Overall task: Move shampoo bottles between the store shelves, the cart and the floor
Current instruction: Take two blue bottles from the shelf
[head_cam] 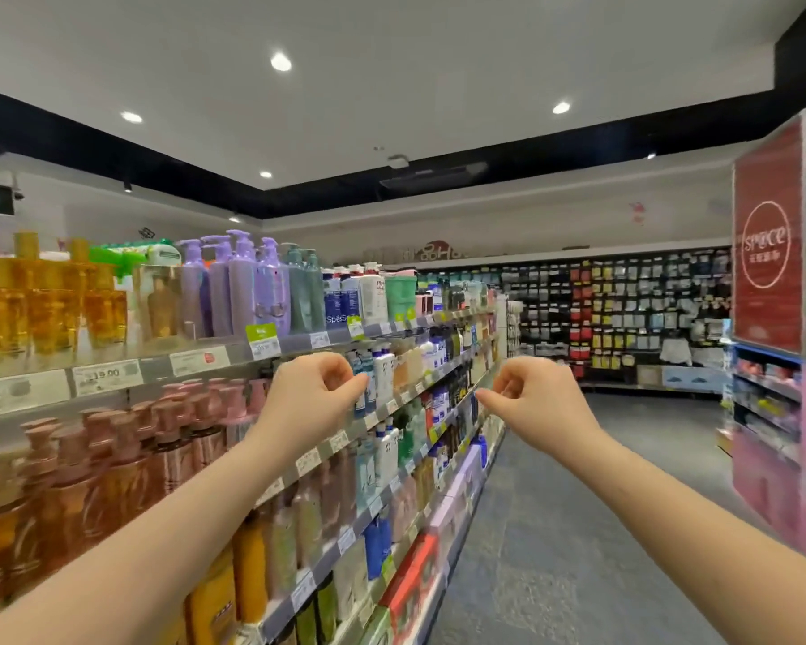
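Both arms are held out at chest height in the aisle. The left hand [310, 398] is loosely curled, fingertips drawn together toward the thumb, and nothing is held in it. The right hand [533, 398] is curled the same way and is likewise empty. Neither hand is in contact with any product; both appear raised in front of the shelving, not at it, which suggests that no bottle has yet been selected.

The shampoo bottles are found on the store shelves [252, 353] to the left: purple pump bottles [247, 284] and amber bottles [52, 314] on the top tier, pink pump bottles [112, 453] on the tier below, all standing upright in rows, faces outward for display. No cart is seen, and the floor [578, 528] carries no bottle within view.

Legible writing is limited. A price tag [105, 377] on the shelf edge reads "19.00". "Spes" is partly readable on a blue-and-white bottle [340, 297]. "Space" is printed in a circle on the red pillar sign [766, 244]. Other labels are too blurred to read.
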### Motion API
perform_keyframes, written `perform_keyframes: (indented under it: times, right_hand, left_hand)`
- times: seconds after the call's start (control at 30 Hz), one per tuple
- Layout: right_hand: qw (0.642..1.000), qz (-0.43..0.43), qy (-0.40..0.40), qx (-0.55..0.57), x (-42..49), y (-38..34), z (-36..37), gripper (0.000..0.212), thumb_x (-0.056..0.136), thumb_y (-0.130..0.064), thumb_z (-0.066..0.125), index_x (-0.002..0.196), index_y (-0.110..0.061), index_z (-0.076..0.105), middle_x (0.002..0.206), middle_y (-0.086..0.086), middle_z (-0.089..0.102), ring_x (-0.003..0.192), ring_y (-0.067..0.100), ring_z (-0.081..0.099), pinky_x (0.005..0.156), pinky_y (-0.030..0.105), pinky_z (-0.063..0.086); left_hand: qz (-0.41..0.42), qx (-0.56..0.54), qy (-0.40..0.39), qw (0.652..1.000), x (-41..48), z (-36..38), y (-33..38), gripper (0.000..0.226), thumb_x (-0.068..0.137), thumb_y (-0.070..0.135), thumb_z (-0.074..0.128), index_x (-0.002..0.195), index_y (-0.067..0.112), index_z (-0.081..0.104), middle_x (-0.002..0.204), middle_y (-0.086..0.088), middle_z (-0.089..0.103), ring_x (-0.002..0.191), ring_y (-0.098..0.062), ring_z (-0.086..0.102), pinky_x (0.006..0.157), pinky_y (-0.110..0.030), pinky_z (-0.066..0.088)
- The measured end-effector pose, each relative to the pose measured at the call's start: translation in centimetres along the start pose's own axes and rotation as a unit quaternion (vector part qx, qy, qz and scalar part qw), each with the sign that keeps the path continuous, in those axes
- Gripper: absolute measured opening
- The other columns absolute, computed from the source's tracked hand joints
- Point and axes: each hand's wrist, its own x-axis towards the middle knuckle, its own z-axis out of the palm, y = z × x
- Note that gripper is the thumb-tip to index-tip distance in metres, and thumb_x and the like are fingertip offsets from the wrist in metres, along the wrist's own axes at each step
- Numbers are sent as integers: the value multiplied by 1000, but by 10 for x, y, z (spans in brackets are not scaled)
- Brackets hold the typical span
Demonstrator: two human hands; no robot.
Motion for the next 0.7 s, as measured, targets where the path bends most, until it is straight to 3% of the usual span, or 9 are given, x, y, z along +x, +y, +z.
perform_keyframes:
  times: [0.17,0.43,0.7]
  right_hand:
    - [1000,-19,-19,-5,127,67,48,21,82,-38,69,82,-18,61,71,-5,58,68,9,52,57,20,40]
    - [997,-62,-43,-22,273,200,109,19,81,-35,71,78,-22,58,65,-4,59,61,7,53,53,18,36]
    - [980,-182,-65,38,462,271,200,19,80,-34,72,78,-22,58,66,-6,58,62,6,52,56,23,39]
  left_hand:
    - [13,40,30,999,114,72,-63,29,85,28,69,63,9,61,51,7,49,51,-7,43,52,-24,34]
    - [-18,115,34,993,258,187,-135,24,82,32,71,66,16,62,58,7,56,56,-6,49,52,-17,33]
    - [-71,239,86,965,359,251,-189,26,80,34,71,61,21,58,57,8,54,57,-6,48,55,-25,34]
